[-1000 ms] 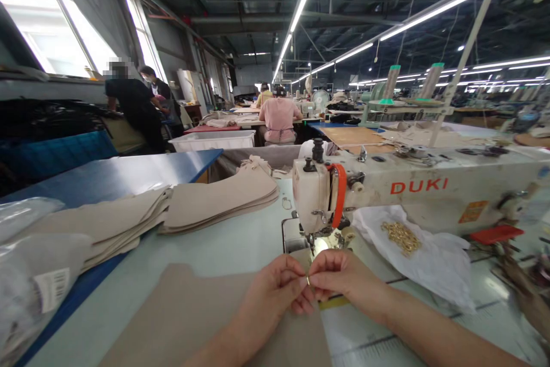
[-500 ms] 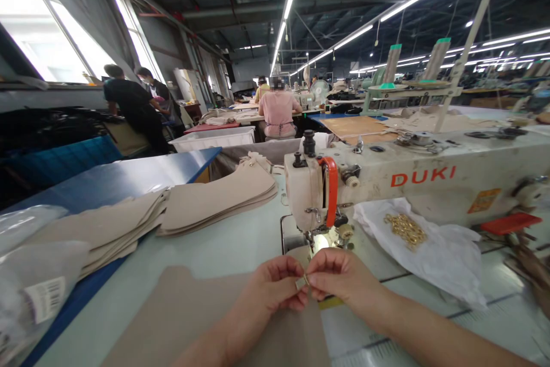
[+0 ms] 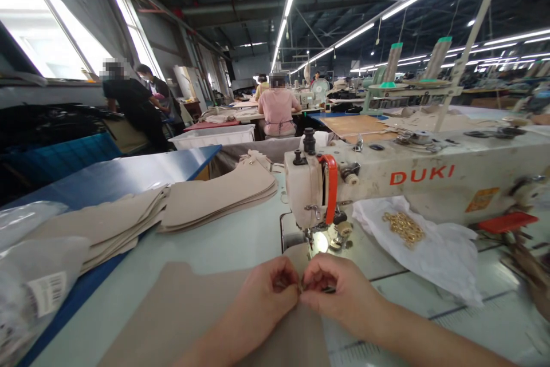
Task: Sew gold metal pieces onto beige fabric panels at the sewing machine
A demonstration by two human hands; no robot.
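Note:
My left hand (image 3: 270, 292) and my right hand (image 3: 339, 292) meet fingertip to fingertip just in front of the sewing machine's needle area. Both are closed in a pinch on a small beige fabric tab (image 3: 300, 286) with a gold metal ring; fingers hide nearly all of it now. Beneath them, a large beige cut panel (image 3: 184, 312) lies on the pale table, its far tip near the lit presser foot. The white sewing machine (image 3: 307, 189) with an orange lever stands right beyond my hands.
Gold rings (image 3: 404, 228) lie heaped on a white plastic bag (image 3: 447, 258) to the right. Stacked beige panels (image 3: 219, 198) sit at the left, beside a clear plastic bag (image 3: 47, 292). A person in pink (image 3: 277, 109) sits ahead; two people stand near the windows.
My hands have turned and drawn closer together, and the fabric tab that showed between the fingertips is now mostly hidden. The panel and machine stay in place.

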